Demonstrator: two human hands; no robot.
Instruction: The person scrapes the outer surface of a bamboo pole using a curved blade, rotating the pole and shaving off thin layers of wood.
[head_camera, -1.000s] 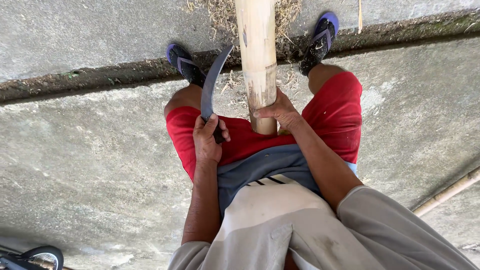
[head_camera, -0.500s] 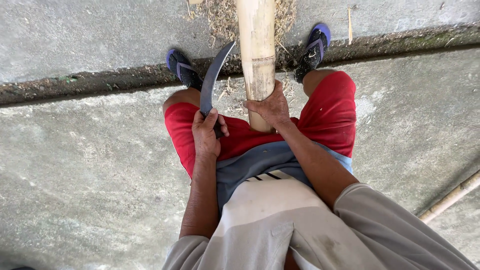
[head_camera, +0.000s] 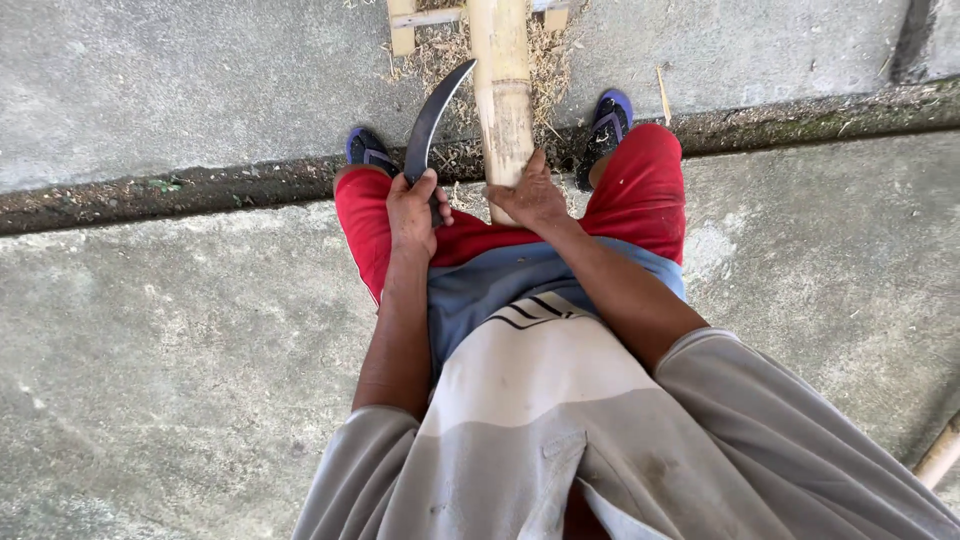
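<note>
Our left hand (head_camera: 413, 205) is clenched around the curved knife (head_camera: 432, 118)'s handle, our right hand (head_camera: 532, 195) presses the stiff, likely slick bamboo pole (head_camera: 502, 90) just beside it.

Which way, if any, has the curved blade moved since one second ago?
Yes. The curved blade in the left hand moved forward, away from the body: its tip now lies well past the dark groove in the concrete.

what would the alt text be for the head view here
Seen from above, a seated person's left hand grips a dark curved steel blade beside a thick pale bamboo pole, which the right hand holds steady between the knees. The person wears red shorts and blue sandals on a grey concrete floor strewn with dry shavings.
</note>
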